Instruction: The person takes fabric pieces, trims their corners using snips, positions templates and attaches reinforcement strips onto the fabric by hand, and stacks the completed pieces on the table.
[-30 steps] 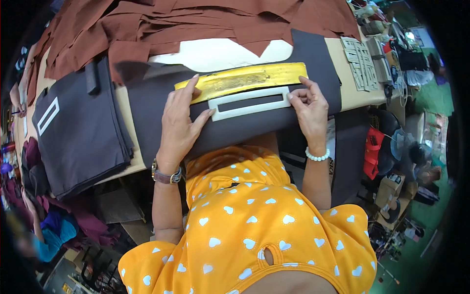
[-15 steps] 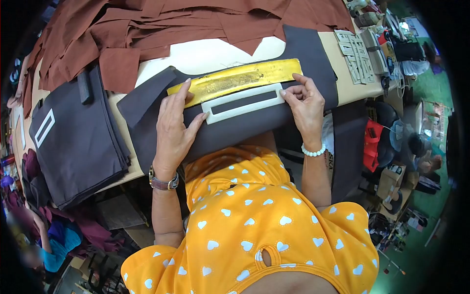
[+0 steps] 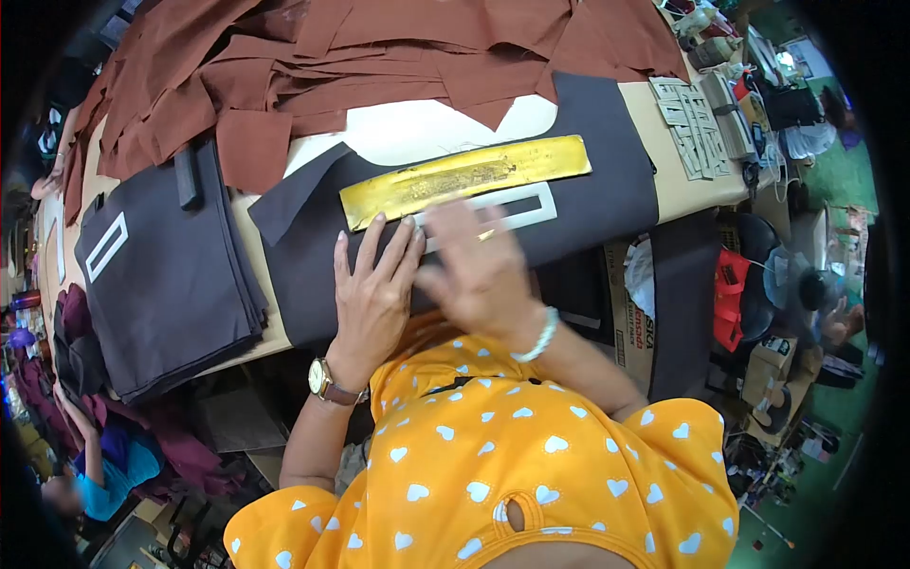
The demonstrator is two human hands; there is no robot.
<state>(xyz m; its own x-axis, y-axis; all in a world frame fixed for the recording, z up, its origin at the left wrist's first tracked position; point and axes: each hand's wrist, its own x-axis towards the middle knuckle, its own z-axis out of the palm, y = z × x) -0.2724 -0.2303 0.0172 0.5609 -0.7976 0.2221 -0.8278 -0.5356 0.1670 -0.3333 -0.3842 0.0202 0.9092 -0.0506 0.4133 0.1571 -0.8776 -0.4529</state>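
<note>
A white rectangular frame [image 3: 542, 202] lies on dark cloth [image 3: 607, 175], just below a yellow strip [image 3: 474, 171] with a worn, dark middle. My left hand [image 3: 374, 294] rests flat on the cloth, fingers spread, its fingertips by the frame's left end and the strip's lower edge. Over the left part of the frame is my right hand [image 3: 479, 266], blurred by motion, its fingers apart and partly hiding the frame. Neither hand visibly grips anything.
Brown cloth pieces [image 3: 370, 57] cover the table's far side. At left, a dark cloth stack [image 3: 180, 275] bears another white frame [image 3: 106, 247] and a dark bar [image 3: 188, 178]. Pale slotted pieces [image 3: 689, 128] lie at right. Another person's arm [image 3: 81, 427] shows at far left.
My right hand has left the frame's right end and moved left beside my left hand. My left hand has let go of the strip's left end and lies flatter on the cloth.
</note>
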